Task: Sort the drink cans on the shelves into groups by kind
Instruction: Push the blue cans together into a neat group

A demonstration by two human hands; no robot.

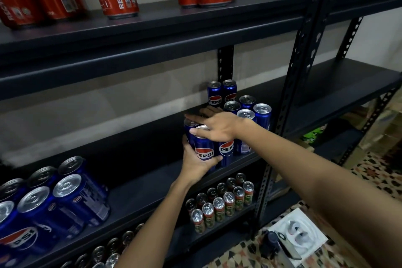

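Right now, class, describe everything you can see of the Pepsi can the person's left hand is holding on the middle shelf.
The Pepsi can is slim, glossy blue metal with a silver top and a red, white and blue logo facing the camera. It stands upright near the front edge of the middle shelf, beside another Pepsi can on its right. The left hand grips its lower body from below-left; the right hand rests flat across its top.

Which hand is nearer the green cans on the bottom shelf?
Left. The left hand grips a Pepsi can directly above the green cans; the right hand rests higher, on can tops.
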